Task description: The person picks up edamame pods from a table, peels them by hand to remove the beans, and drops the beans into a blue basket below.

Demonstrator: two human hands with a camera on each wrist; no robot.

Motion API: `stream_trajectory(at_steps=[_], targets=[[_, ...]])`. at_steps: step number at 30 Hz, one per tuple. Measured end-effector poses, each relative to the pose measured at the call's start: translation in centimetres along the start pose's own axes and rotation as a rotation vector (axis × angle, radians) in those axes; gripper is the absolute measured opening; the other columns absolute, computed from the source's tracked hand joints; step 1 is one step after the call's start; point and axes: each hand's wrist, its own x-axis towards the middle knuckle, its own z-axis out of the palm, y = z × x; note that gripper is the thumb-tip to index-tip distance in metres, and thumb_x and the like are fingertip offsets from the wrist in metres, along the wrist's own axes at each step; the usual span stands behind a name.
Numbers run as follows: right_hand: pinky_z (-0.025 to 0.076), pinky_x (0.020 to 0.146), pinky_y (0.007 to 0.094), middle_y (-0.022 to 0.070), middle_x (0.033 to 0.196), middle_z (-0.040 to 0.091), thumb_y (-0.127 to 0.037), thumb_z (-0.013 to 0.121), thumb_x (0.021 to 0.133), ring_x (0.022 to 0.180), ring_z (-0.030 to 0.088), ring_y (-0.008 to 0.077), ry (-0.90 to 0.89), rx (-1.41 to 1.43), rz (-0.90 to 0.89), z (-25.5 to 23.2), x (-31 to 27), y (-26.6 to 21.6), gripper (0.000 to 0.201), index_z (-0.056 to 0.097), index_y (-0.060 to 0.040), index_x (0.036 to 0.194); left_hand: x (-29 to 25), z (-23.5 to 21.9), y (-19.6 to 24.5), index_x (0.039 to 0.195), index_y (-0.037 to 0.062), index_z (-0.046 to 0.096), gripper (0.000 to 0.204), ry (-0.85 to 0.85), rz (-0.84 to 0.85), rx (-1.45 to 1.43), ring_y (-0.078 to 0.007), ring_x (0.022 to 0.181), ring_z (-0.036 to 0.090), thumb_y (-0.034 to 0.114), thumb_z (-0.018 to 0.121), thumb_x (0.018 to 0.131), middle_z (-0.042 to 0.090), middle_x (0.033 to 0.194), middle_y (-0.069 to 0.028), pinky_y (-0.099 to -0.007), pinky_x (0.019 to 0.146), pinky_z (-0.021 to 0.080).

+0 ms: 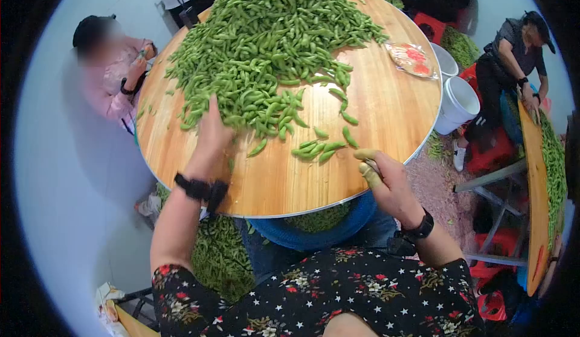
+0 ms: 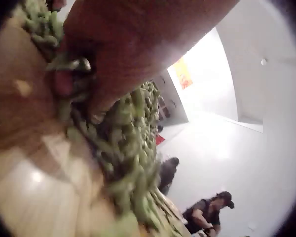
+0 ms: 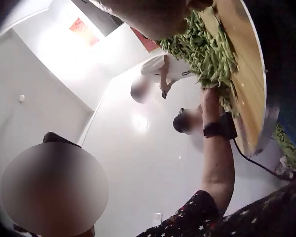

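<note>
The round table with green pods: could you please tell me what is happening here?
A person in a flowered shirt is at a wooden table heaped with green pods. The left hand, blurred, is at the near edge of the heap. The right hand holds a small metal thing, too hidden to name. A few loose pods lie between the hands.

Tabletop (image 1: 278,192): wood with visible grain, smooth and varnished-looking, giving off a glossy glare
Tabletop rim (image 1: 436,114): pale, smooth edging, material unclear
Soybean pods (image 1: 260,41): bumpy skins, mostly matt
Small grey tool (image 1: 373,166): apparently metal, with a dull sheen
Packet (image 1: 412,59): clear, crinkled plastic film, shiny
Bucket (image 1: 449,114): smooth white plastic
Blouse (image 1: 314,288): soft printed cloth, matt
Trestle legs (image 1: 492,177): grey metal, smooth
Stool (image 1: 492,152): red plastic, fairly shiny
Wall (image 1: 54,186): smooth, painted-looking
</note>
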Motion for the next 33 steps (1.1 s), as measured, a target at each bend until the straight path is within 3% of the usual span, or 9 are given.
stream_trajectory(at_steps=[7, 9, 13, 14, 16, 21, 24, 29, 33], targets=[[0.047, 0.075, 0.0398, 0.0202, 0.089, 0.06, -0.012, 0.05, 0.092, 0.083, 0.06, 0.0305, -0.039, -0.078, 0.083, -2.1, 1.2, 2.6, 0.02, 0.051, 0.003, 0.105, 11.3, -3.7, 1.3, 0.136, -0.0006, 0.038, 0.089, 0.037, -0.074, 0.037, -0.0391, 0.099, 0.062, 0.024, 0.083, 0.063, 0.059, 0.113, -0.0266, -0.042, 0.084, 0.051], [0.047, 0.071, 0.039, 0.0187, 0.085, 0.06, -0.013, 0.049, 0.092, 0.078, 0.061, 0.0287, -0.066, -0.027, 0.094, -2.1, 1.5, 2.7, 0.02, 0.052, 0.0026, 0.106, 12.1, -5.3, -0.5, 0.136, -0.0005, 0.038, 0.094, 0.132, 0.264, 0.44, -0.0372, 0.1, 0.061, 0.025, 0.085, 0.058, 0.056, 0.119, -0.0254, -0.0384, 0.085, 0.051], [0.047, 0.059, 0.0353, 0.0141, 0.075, 0.061, -0.014, 0.049, 0.094, 0.061, 0.061, 0.022, -0.167, 0.186, 0.259, -1.4, 1.6, 1.5, 0.021, 0.053, 0.0012, 0.107, 8.0, -7.0, 6.7, 0.119, 0.0045, 0.057, 0.054, 0.068, 0.351, 0.419, -0.0327, 0.099, 0.061, 0.016, 0.076, 0.07, 0.057, 0.117, -0.0162, -0.0398, 0.086, 0.05], [0.047, 0.059, 0.0353, 0.0141, 0.075, 0.061, -0.014, 0.049, 0.094, 0.061, 0.061, 0.022, -0.165, 0.186, 0.257, -1.1, 1.6, 1.4, 0.021, 0.053, 0.0012, 0.107, 6.6, -6.1, 9.1, 0.103, 0.0052, 0.065, 0.026, 0.092, 0.452, 0.304, -0.0323, 0.095, 0.061, 0.012, 0.067, 0.077, 0.061, 0.107, -0.0135, -0.0409, 0.082, 0.05], [0.046, 0.052, 0.0325, 0.0121, 0.074, 0.061, -0.015, 0.049, 0.094, 0.054, 0.058, 0.0173, -0.179, 0.181, 0.186, -0.5, 1.4, 1.6, 0.022, 0.055, 0.0003, 0.109, 6.8, -2.4, 10.6, 0.102, 0.0032, 0.066, 0.021, -0.111, 0.482, 0.23, -0.0333, 0.095, 0.061, 0.012, 0.062, 0.082, 0.064, 0.102, -0.0143, -0.0398, 0.082, 0.049], [0.046, 0.053, 0.0321, 0.0099, 0.07, 0.059, -0.016, 0.048, 0.095, 0.053, 0.057, 0.0171, -0.161, 0.181, 0.098, 0.3, 0.7, 1.6, 0.024, 0.055, -0.0003, 0.111, 9.5, 7.0, 10.3, 0.087, 0.0037, 0.065, 0.014, -0.163, 0.546, 0.525, -0.0347, 0.088, 0.06, 0.002, 0.055, 0.078, 0.062, 0.088, -0.0148, -0.0424, 0.077, 0.05], [0.046, 0.053, 0.0322, 0.0096, 0.069, 0.057, -0.017, 0.048, 0.095, 0.054, 0.058, 0.0164, -0.19, 0.298, 0.222, 0.1, 0.4, 0.9, 0.025, 0.055, -0.0006, 0.112, 8.8, 7.2, 10.6, 0.084, 0.0038, 0.062, 0.01, -0.053, 0.59, 0.372, -0.0346, 0.087, 0.06, 0.003, 0.057, 0.075, 0.059, 0.085, -0.0136, -0.0436, 0.074, 0.05], [0.044, 0.05, 0.0229, 0.0001, 0.067, 0.052, -0.017, 0.043, 0.099, 0.054, 0.051, 0.0084, -0.149, 0.199, 0.081, 0.9, 1.7, 1.9, 0.024, 0.055, 0.0, 0.11, 3.6, 3.4, 14.1, 0.093, 0.0025, 0.057, 0.015, 0.08, 0.662, 0.217, -0.0374, 0.086, 0.06, 0.006, 0.058, 0.078, 0.06, 0.087, -0.0154, -0.0443, 0.072, 0.049], [0.042, 0.047, 0.0251, 0.0019, 0.068, 0.055, -0.016, 0.044, 0.098, 0.054, 0.052, 0.01, -0.231, 0.613, 0.189, 2.7, 2.5, 1.0, 0.016, 0.052, -0.0022, 0.096, -5.0, 1.1, 16.5, 0.105, 0.0014, 0.051, 0.018, -0.173, 0.326, -0.412, -0.031, 0.08, 0.064, 0.011, 0.055, 0.09, 0.064, 0.087, -0.0167, -0.0374, 0.073, 0.05]])
